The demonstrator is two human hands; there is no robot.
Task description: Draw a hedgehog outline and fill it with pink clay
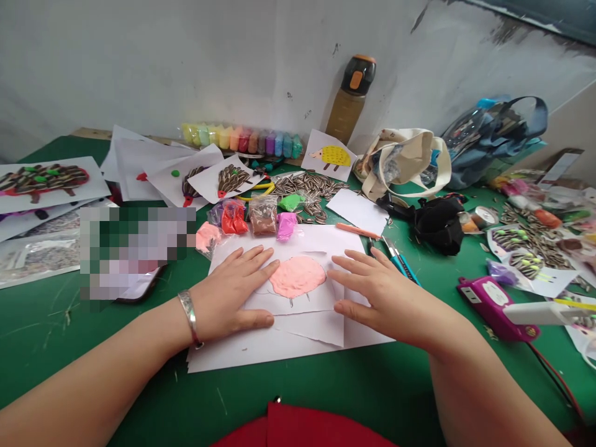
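Note:
A flat oval of pink clay (298, 277) covers part of an outline drawn on white paper (307, 329), with short legs drawn below it. My left hand (233, 292) lies with fingers spread on the paper at the left of the clay, its fingertips close to the clay's edge. On the other side my right hand (372, 285) has its fingers apart over the paper, near the clay's right edge. Neither hand holds anything. Just behind the paper are bags of red clay (234, 218), brown clay (264, 216) and magenta clay (286, 226).
Sunflower seeds (310, 189) lie behind the clay bags. A bottle (347, 102) leans on the wall. An orange stick (357, 231) and a blue cutter (403, 264) lie near my right hand. A magenta device (496, 307) is farther right; a phone (135, 279) is left.

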